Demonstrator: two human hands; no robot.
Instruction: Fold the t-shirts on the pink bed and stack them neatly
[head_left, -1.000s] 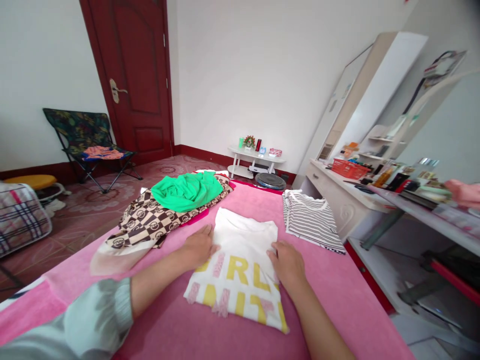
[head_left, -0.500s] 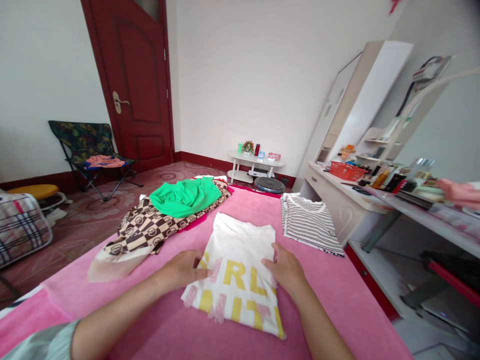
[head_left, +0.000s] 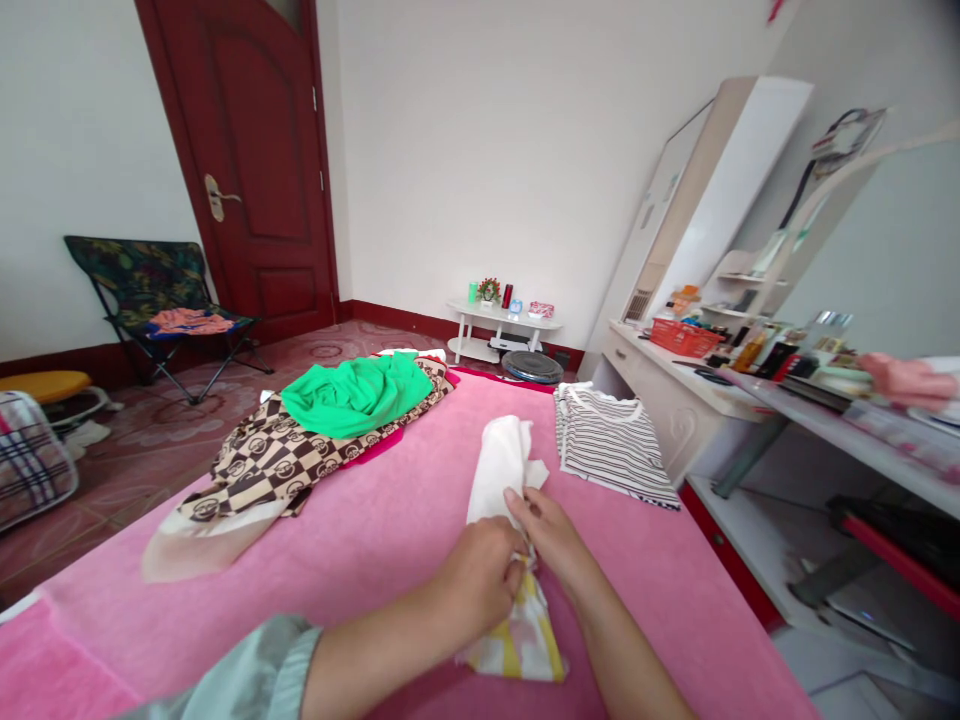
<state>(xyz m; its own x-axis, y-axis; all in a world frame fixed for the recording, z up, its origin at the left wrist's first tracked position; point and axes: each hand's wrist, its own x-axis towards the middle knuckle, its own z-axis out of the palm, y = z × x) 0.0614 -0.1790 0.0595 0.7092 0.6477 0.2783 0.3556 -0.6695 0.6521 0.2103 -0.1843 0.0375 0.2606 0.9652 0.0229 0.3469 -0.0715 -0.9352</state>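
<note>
A white T-shirt with yellow lettering lies on the pink bedspread, gathered into a narrow strip. Curled fingers of my left hand grip its left side, folded across to the middle. On the shirt's right edge is my right hand, its thumb on top and the other fingers partly hidden, closed on the cloth. Right of the shirt rests a folded black-and-white striped top. To the left, a crumpled green garment lies on a brown-and-cream checked one.
A dressing table with a red basket and several bottles stands along the right. Beyond the bed is a low white table. A folding chair with clothing on it stands near the red door.
My left hand has carried the shirt's left side over to the right, so the flat shirt is now a narrow strip. Both hands are now close together. The view has shifted slightly.
</note>
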